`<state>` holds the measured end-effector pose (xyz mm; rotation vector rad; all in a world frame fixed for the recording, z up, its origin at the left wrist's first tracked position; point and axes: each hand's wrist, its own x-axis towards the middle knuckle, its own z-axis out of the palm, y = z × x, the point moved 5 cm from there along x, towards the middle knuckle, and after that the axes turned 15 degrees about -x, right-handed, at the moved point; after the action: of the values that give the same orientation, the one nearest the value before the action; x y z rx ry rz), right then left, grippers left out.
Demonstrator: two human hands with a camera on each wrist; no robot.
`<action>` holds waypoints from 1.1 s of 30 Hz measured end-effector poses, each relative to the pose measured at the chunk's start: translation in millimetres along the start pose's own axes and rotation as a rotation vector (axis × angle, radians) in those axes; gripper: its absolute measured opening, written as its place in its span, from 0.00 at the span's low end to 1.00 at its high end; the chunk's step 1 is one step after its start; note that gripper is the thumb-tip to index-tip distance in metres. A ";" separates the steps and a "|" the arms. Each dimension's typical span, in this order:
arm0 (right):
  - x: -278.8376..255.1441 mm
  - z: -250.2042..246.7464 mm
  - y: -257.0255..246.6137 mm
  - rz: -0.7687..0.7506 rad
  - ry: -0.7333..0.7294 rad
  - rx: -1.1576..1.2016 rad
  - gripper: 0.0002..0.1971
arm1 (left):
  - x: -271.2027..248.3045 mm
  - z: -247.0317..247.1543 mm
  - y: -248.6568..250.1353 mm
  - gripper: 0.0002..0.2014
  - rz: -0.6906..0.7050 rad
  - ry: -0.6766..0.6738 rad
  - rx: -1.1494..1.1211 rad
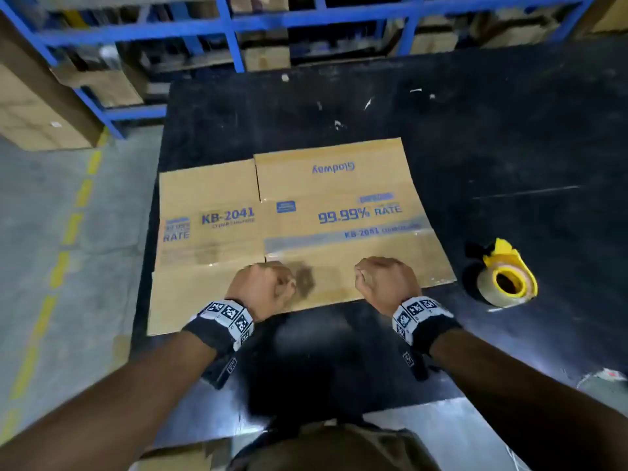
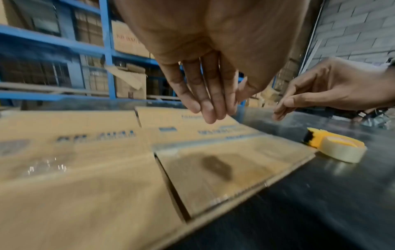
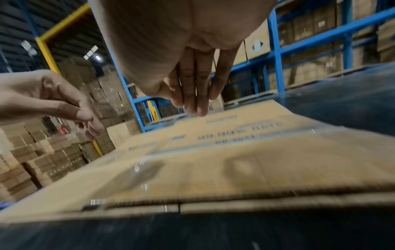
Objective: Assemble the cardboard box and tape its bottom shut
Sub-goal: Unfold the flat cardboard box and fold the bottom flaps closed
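A flattened cardboard box (image 1: 306,215) with blue print lies on the black table (image 1: 509,147); old clear tape shines on its flaps. My left hand (image 1: 265,287) hangs just above the box's near flap, fingers (image 2: 205,94) straight, together and pointing down, holding nothing. My right hand (image 1: 380,280) hovers beside it over the same near edge, its fingers (image 3: 192,88) also pointing down and empty. The box (image 2: 85,169) is untouched by either hand. A roll of clear tape (image 1: 506,280) on a yellow dispenser sits on the table right of the box (image 3: 235,160).
Blue warehouse racking (image 1: 231,22) with stacked cartons stands behind the table. The table's left edge drops to a concrete floor (image 1: 68,232) with a yellow dashed line. More stacked cartons (image 3: 32,160) show at the left in the right wrist view.
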<state>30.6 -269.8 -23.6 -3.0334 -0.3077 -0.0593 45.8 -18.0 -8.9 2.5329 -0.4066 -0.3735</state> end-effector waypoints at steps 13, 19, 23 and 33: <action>-2.6 94.9 49.4 -0.062 -0.302 -0.104 0.50 | 55.4 138.0 25.8 0.50 0.084 -0.178 0.059; 7.2 102.4 59.5 -0.135 -0.334 -0.152 0.47 | 70.3 157.3 32.7 0.49 0.030 -0.168 0.098; 7.2 88.8 58.1 -0.186 -0.218 -0.175 0.38 | 71.7 148.4 32.3 0.46 0.033 -0.180 0.106; 39.4 25.6 73.2 -0.045 -0.233 -0.238 0.42 | 72.3 84.7 56.4 0.40 0.037 -0.226 0.216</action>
<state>84.7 -330.9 -53.6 -3.2726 -0.4150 0.2757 71.3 -129.1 -59.7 2.6965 -0.6080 -0.6359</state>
